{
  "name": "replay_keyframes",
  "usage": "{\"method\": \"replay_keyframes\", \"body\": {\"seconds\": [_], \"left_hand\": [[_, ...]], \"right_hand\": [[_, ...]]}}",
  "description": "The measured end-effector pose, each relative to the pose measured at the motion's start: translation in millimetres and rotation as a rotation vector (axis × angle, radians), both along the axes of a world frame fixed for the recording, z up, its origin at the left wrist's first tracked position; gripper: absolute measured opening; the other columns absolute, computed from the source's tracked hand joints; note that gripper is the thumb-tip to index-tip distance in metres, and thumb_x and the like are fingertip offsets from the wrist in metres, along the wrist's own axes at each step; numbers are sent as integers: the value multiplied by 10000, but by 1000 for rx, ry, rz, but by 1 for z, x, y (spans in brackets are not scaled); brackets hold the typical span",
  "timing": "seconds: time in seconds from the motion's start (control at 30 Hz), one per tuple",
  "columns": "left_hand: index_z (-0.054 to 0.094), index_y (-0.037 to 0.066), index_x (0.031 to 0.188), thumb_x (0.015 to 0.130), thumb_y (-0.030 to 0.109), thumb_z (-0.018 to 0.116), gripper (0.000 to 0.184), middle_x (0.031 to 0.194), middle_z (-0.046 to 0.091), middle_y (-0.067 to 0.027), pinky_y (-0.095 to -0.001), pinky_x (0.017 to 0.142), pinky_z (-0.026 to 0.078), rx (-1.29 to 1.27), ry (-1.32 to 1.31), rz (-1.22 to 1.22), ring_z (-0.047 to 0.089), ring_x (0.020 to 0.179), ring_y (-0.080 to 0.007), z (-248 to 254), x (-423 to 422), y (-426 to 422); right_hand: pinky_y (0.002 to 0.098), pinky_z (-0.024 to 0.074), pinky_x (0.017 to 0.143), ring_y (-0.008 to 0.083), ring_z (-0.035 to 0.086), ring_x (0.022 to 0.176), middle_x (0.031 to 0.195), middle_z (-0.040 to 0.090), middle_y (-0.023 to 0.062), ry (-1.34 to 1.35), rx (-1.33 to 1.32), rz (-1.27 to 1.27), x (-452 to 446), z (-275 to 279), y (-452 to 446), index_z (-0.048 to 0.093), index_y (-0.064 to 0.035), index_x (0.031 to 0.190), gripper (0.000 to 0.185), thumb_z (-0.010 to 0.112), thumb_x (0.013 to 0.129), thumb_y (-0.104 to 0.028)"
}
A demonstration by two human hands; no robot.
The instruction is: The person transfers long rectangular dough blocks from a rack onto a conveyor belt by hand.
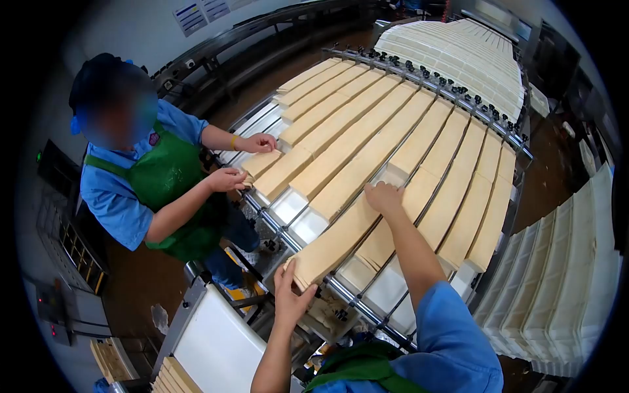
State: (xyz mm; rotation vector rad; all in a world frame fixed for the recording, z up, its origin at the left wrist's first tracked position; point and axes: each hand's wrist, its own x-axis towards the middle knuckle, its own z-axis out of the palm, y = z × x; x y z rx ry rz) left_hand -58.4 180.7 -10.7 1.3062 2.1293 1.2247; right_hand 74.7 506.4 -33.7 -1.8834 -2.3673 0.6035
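Note:
Long stacks of pale, flat strips (pixel 367 144) lie side by side in lanes divided by thin rods. My left hand (pixel 293 295) grips the near end of one stack (pixel 334 245), thumb and fingers around its end, which juts past the front metal bar. At the far end of that same stack, my right hand (pixel 385 198) holds it with fingers curled over the edge. A shorter stack end (pixel 395 174) is just beyond my right hand. Another stack (pixel 375 249) lies right beside the held one.
Across the left side a co-worker in a green apron (pixel 170 164) holds a short piece (pixel 262 161) with both hands. A white conveyor (pixel 216 340) is at the lower left. White stacked trays (pixel 557 268) stand at the right. Black knobs line the far bar (pixel 445 88).

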Motion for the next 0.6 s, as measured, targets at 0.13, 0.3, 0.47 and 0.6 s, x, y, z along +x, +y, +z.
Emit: {"method": "replay_keyframes", "body": {"seconds": [0.13,0.3,0.47,0.6], "left_hand": [[437,16,1351,668,24,791,769,1354,371,-162,-344,1023,388,-31,-78,-88,434,1243,-286,-5,-7,5],[474,0,1316,648,89,833,763,1315,431,-178,-351,1022,382,74,-317,-133,478,1195,-313,-33,-9,26],[327,-16,1413,792,-102,640,700,1491,244,-127,-313,1034,371,67,-510,-281,383,1312,-239,-49,-11,53],[374,78,1416,820,-84,534,638,1514,203,-244,-287,971,403,-47,-240,-214,430,1293,-287,-46,-1,70]], "right_hand": [[508,239,1014,330,524,1150,1179,599,219,22,-24,29,7,3,1,607,37,1118,553,314,910,-383],[480,217,1035,316,413,1262,1237,568,185,-4,441,-146,-2,-33,12,566,35,1173,460,414,861,-267],[500,220,1019,343,349,1268,1350,415,204,19,403,-72,11,-14,14,476,30,1268,520,468,826,-244],[519,189,1070,382,243,1352,1445,316,214,20,423,-125,8,-25,2,339,43,1378,671,461,874,-381]]}}
